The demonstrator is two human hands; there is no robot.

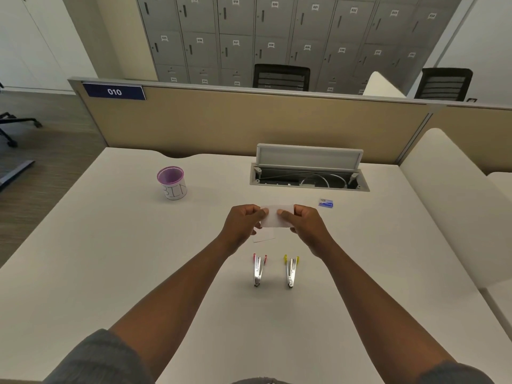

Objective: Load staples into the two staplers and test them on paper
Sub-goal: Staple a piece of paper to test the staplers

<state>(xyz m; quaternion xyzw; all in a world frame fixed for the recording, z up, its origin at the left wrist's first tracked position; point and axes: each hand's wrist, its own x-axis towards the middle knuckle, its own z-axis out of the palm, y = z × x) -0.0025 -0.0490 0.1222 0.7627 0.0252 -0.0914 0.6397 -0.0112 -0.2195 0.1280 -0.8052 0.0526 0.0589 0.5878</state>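
Grey sleeves [97,358] frame the bottom edge, bare forearms reaching out from them over the white desk [138,273]. Just beyond the forearms, two staplers lie side by side and apart on the desk, the red-tipped stapler [259,270] on the left and the yellow-tipped stapler [291,270] on the right, both pointing away from the person. Past the staplers, both hands hold a small white paper [275,216] up above the desk: the left hand [243,223] pinches its left edge, the right hand [306,224] pinches its right edge, thumbs on top. A thin white slip [264,240] lies on the desk between the paper and the staplers. Right of the paper sits a small blue staple box [326,203]. Further left of the paper stands a purple-rimmed cup [171,182] with lettering. Behind the paper, a cable tray [309,176] is set into the desk with its lid raised.
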